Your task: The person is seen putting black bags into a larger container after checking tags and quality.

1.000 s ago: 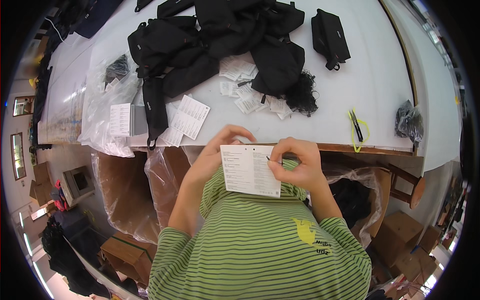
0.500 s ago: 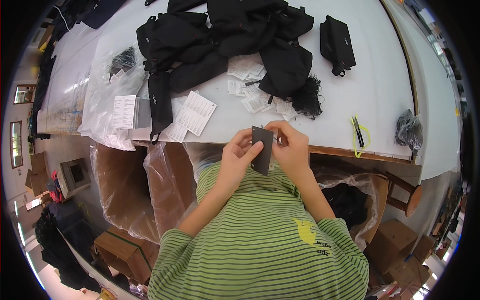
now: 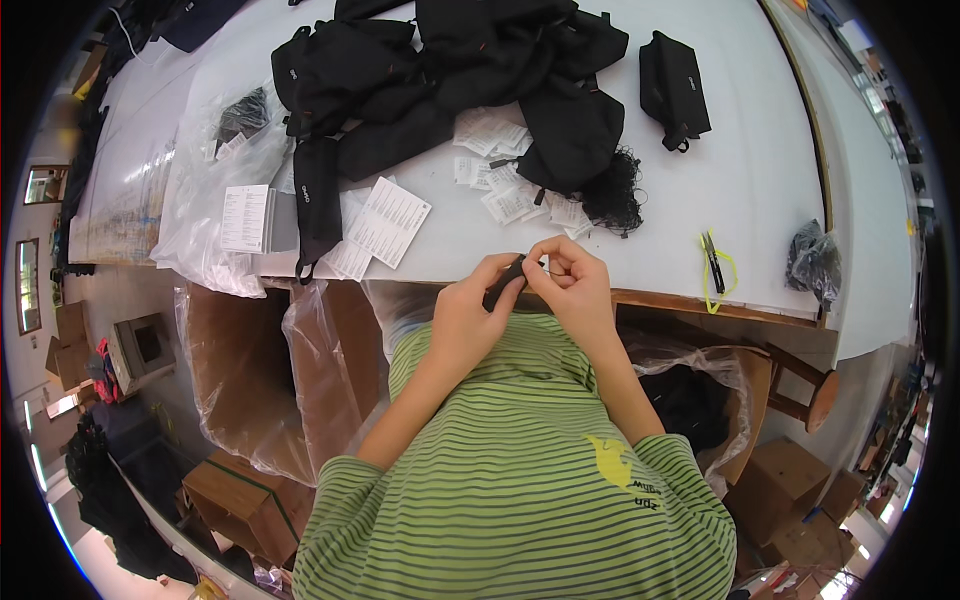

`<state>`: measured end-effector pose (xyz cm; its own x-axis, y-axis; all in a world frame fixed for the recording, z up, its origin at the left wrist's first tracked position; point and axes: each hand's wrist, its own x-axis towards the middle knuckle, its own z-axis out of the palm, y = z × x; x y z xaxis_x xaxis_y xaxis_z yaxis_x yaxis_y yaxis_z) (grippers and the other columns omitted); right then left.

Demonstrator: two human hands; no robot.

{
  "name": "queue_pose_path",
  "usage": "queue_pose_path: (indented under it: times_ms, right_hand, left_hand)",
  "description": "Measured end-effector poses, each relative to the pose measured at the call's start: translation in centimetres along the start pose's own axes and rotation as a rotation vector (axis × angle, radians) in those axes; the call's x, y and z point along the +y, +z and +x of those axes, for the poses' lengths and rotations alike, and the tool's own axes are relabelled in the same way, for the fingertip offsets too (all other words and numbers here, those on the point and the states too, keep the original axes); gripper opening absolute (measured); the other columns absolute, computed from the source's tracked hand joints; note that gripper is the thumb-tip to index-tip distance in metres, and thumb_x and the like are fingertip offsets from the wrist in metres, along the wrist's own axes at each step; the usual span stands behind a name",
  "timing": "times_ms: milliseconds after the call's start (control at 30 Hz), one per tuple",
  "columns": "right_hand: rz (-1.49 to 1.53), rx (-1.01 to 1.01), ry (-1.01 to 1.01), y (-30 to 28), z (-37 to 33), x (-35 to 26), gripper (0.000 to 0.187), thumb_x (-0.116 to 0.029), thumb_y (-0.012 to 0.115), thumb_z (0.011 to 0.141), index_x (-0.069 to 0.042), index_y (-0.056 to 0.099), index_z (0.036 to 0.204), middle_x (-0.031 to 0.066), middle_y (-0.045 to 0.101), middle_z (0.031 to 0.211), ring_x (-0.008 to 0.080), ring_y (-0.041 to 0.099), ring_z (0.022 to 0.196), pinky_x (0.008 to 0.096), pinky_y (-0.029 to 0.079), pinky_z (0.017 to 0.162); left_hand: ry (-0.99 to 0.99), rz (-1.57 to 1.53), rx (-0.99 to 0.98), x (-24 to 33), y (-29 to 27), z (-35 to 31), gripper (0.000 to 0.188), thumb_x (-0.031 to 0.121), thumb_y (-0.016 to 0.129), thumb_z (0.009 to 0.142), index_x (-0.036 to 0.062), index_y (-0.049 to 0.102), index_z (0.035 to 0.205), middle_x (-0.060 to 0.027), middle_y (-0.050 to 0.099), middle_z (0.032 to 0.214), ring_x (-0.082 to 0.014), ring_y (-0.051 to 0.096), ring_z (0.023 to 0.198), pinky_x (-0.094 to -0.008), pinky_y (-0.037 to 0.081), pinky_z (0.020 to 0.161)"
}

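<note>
Just off the table's front edge, my left hand (image 3: 466, 318) pinches a dark hang tag (image 3: 504, 284) between thumb and fingers. The tag is tilted, so only a narrow part of it shows. Against its upper end, my right hand (image 3: 578, 290) is closed in a pinch on a thin black string, most of it hidden by the fingers. Beyond my hands lie small white labels (image 3: 512, 205) in a loose pile and a tangled bundle of black strings (image 3: 612, 200). White printed cards (image 3: 390, 225) are spread to the left.
Black fabric pouches (image 3: 480, 60) are heaped at the back, and one black pouch (image 3: 674, 90) lies apart. Yellow-corded thread snips (image 3: 714, 268) rest at right near a dark plastic-wrapped bundle (image 3: 814, 262). A card stack (image 3: 246, 220) sits on clear plastic. Lined cartons (image 3: 240, 370) stand below the table edge.
The tag has turned from showing its broad dark face to a narrow, tilted view. Both hands have come closer together around its upper end.
</note>
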<state>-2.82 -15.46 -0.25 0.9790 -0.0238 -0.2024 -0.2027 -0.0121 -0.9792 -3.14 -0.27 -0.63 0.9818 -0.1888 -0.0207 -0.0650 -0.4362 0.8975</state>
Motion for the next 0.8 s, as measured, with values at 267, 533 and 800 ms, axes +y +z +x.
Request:
queue_pose_path:
  times_ms: [267, 533, 800]
  right_hand:
    - [-0.221, 0.072, -0.088, 0.1, 0.1, -0.7, 0.012, -0.010, 0.068, 0.079, -0.003, 0.060, 0.082, -0.0059, 0.024, 0.052, 0.0036, 0.023, 0.050, 0.0234, 0.021, 0.046]
    - [-0.051, 0.078, 0.030, 0.6, -0.2, 0.2, 0.019, -0.014, 0.066, 0.084, -0.002, 0.056, 0.095, -0.0017, 0.041, 0.047, 0.0055, 0.035, 0.044, 0.0248, 0.028, 0.043]
    - [0.283, -0.294, 0.246, -0.9, 0.5, -0.1, 0.017, -0.018, 0.060, 0.093, -0.003, 0.054, 0.097, -0.0004, 0.052, 0.057, 0.0063, 0.048, 0.047, 0.0242, 0.049, 0.054]
  left_hand:
    - [0.027, 0.063, -0.019, 0.6, -0.1, 0.2, 0.034, 0.012, 0.065, 0.084, 0.0117, 0.055, 0.117, -0.0150, 0.065, 0.075, -0.0318, 0.064, 0.064, -0.0362, 0.049, 0.057]
    - [0.128, 0.139, -0.024, 0.4, -0.3, 0.1, 0.034, 0.010, 0.064, 0.085, 0.0106, 0.054, 0.118, -0.0169, 0.065, 0.078, -0.0346, 0.063, 0.065, -0.0397, 0.049, 0.057]
    - [-0.132, -0.485, -0.158, 0.3, -2.6, 0.6, 0.023, 0.014, 0.052, 0.096, 0.0052, 0.058, 0.116, -0.0044, 0.066, 0.081, -0.0080, 0.058, 0.065, -0.0211, 0.046, 0.059]
